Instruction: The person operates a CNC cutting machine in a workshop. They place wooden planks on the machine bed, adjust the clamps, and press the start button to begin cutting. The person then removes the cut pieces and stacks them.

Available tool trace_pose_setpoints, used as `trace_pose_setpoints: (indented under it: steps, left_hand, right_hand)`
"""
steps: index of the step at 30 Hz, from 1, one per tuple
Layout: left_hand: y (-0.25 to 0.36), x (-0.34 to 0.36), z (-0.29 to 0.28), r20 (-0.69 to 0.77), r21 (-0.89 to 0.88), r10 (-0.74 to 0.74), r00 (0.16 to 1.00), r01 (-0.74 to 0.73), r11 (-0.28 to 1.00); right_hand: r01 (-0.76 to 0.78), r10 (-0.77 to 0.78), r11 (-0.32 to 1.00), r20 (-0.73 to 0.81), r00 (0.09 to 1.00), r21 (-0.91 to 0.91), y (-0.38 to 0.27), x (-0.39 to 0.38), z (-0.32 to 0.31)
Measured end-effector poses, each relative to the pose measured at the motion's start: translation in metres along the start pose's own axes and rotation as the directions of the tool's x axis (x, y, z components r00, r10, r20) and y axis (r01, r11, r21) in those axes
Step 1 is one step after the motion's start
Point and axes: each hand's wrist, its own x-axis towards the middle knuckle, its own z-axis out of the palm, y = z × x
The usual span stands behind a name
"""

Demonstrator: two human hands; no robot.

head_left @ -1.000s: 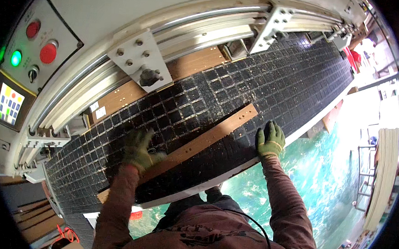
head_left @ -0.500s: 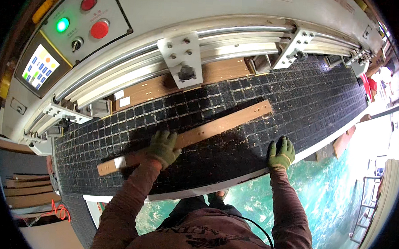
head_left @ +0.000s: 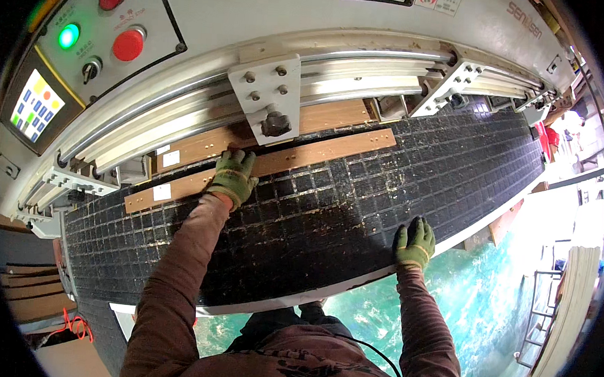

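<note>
A long, light wooden strip with small holes and a white label lies on the black gridded machine bed, close to the rails. My left hand, in a green knit glove, rests open on the strip, left of its middle. My gloved right hand lies open on the bed near its front edge, apart from the strip. Behind the strip, another wooden board with white labels sits partly under a white bracket that has bolts and a dark knob.
The machine's rails run along the back. Its control panel at upper left has red buttons, a lit green button and a screen. Stacked boards and an orange hose are at lower left. A railing-like metal frame stands at right.
The wooden strip has moved away from me, up the bed to beside the back board, and now lies less slanted. My left hand moved forward with it; my right hand stays by the front edge.
</note>
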Motion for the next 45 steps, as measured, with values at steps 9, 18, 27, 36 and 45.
trace_pose_setpoints:
  steps: [9,18,27,36,45]
  left_hand:
    - [-0.035,0.034,0.014,-0.016,-0.059,-0.022,1.000,0.021,0.998]
    - [-0.054,0.059,0.008,-0.017,-0.158,-0.061,0.998,0.057,0.986]
    - [-0.103,0.064,0.068,-0.074,-0.280,-0.018,0.997,-0.003,0.960]
    - [-0.055,0.036,-0.019,-0.018,-0.097,-0.224,0.974,0.221,0.970]
    - [-0.067,0.049,-0.014,-0.064,-0.210,-0.176,0.982,0.159,0.965]
  right_hand:
    - [0.010,-0.011,1.000,0.020,1.000,0.021,-0.003,-0.001,-0.002]
    - [0.013,-0.013,0.999,0.017,1.000,-0.031,0.005,-0.001,0.002]
    - [0.076,-0.078,0.996,0.036,0.996,0.047,0.011,0.004,0.013]
    - [0.106,-0.104,0.993,0.040,0.994,-0.060,0.013,-0.004,0.005]
    - [0.042,-0.044,0.999,0.080,0.996,0.023,0.010,-0.001,0.008]
